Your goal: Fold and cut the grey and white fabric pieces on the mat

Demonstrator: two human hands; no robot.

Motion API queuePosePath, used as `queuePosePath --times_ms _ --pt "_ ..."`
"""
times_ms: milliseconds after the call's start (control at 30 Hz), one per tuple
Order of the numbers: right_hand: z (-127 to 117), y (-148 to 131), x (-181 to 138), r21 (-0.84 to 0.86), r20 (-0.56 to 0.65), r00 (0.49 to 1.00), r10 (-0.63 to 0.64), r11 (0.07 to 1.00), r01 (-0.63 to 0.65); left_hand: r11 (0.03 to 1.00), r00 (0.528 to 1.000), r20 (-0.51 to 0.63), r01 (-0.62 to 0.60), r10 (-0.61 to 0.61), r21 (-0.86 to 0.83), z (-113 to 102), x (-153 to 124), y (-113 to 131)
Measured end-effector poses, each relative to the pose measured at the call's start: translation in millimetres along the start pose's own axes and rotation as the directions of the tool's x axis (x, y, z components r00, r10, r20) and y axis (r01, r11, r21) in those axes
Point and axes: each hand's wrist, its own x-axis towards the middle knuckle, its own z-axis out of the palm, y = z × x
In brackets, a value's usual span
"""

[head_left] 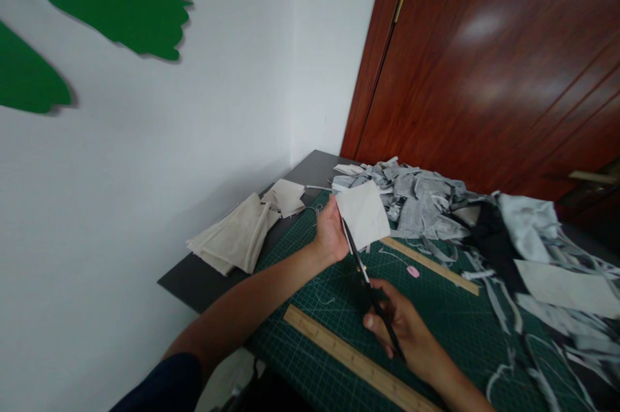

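My left hand (332,231) grips a white piece of fabric (363,212) by its left edge and holds it up above the cutting mat. In my right hand (400,321) is a pair of black-handled scissors (367,281). The blades point up and away from me and reach the lower left edge of the fabric, close to my left fingers. Whether the blades are parted there is hard to make out. Part of the scissor handles is hidden by my right fingers.
On the green cutting mat (310,334) lie a wooden ruler (358,363) in front, another ruler (431,265) behind and a pink oval piece (413,271). Folded cream fabric (237,231) rests at left. Grey scraps (421,199) heap up towards the brown door (484,76).
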Motion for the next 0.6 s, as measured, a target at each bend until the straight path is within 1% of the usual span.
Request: queuePosePath --times_ms 167,333,500,600 --pt "-1 2 0 -0.008 0.002 1.0 -0.022 1.0 0.022 0.999 0.999 -0.023 0.025 -0.024 0.024 -5 7 8" --pt "-2 -1 -1 -0.039 0.017 1.0 -0.012 0.999 0.013 1.0 0.999 -0.035 0.012 -0.012 -0.009 -8 13 11" --pt "-1 1 0 -0.05 0.016 1.0 -0.008 0.999 0.009 0.999 0.997 -0.082 0.002 0.001 0.033 -3 9 10" --pt "-1 1 -1 -0.059 0.003 1.0 -0.021 0.998 0.021 0.998 0.996 -0.089 0.005 0.0 0.059 1 4 8"
